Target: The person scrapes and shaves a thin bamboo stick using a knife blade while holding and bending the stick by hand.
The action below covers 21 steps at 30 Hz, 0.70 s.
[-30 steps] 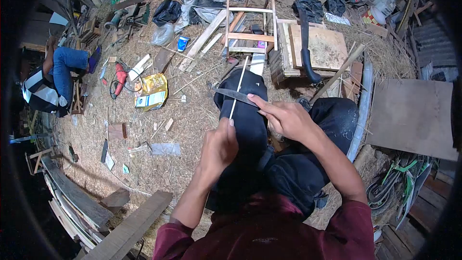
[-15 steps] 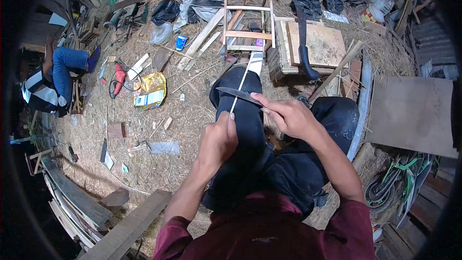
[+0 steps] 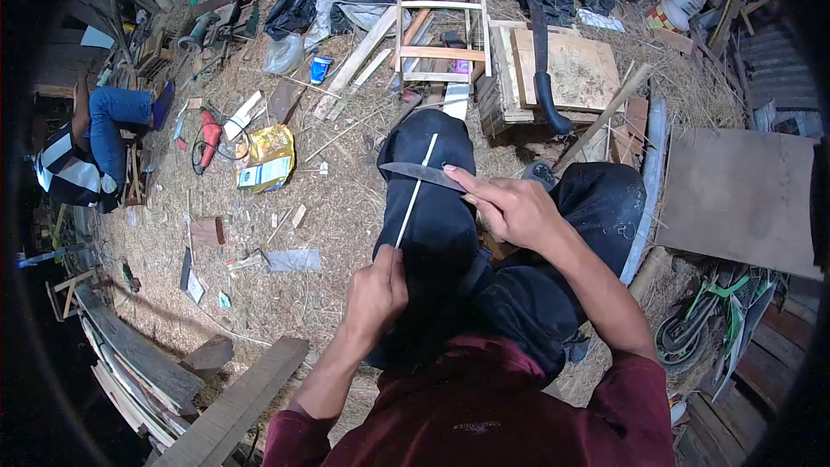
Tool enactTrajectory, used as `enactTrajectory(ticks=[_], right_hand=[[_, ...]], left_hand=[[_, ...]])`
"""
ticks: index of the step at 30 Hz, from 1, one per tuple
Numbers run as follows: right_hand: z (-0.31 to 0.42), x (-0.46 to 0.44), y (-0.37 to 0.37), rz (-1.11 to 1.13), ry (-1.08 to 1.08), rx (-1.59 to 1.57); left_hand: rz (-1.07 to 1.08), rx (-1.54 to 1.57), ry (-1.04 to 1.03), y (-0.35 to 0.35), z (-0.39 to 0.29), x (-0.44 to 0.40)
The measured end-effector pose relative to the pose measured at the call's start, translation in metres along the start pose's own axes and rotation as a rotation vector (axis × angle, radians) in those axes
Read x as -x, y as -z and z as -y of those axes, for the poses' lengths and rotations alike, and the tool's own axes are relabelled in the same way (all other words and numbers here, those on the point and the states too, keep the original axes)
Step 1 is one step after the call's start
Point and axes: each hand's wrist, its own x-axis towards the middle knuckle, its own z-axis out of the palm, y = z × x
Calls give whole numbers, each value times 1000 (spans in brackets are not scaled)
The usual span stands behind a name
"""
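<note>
My left hand (image 3: 377, 290) is closed around the near end of a thin pale stick (image 3: 408, 218), which slants away over my dark-trousered leg (image 3: 441, 233). In my right hand (image 3: 519, 212) is a knife (image 3: 417, 175), its handle mostly hidden by my fingers. The grey blade points left and lies across the stick, near the stick's far end. Whether the edge bites into the wood cannot be made out.
A machete (image 3: 543, 78) with a dark handle rests on a wooden box (image 3: 575, 78). Beyond my knee stands a small wooden frame (image 3: 443, 52). A red power tool (image 3: 207, 140) and a gold packet (image 3: 268, 158) lie left. Another person (image 3: 112, 134) sits far left.
My left hand has drawn back toward my body, pulling the stick along under the knife. The right hand and blade have stayed nearly in place.
</note>
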Motion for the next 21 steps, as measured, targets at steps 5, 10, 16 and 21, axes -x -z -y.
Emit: enactTrajectory(ticks=[5,10,16,21], right_hand=[[-7,-4,2,-106,-1,-18],[-3,-5,10,0,-31,-172],[7,-1,6,4,41,-242],[4,-4,10,33,-53,-104]], left_hand=[[28,17,81,-7,13,37],[39,128,80,-3,2,22],[9,204,-75,8,-28,-65],[16,150,-125,6,-24,-52]])
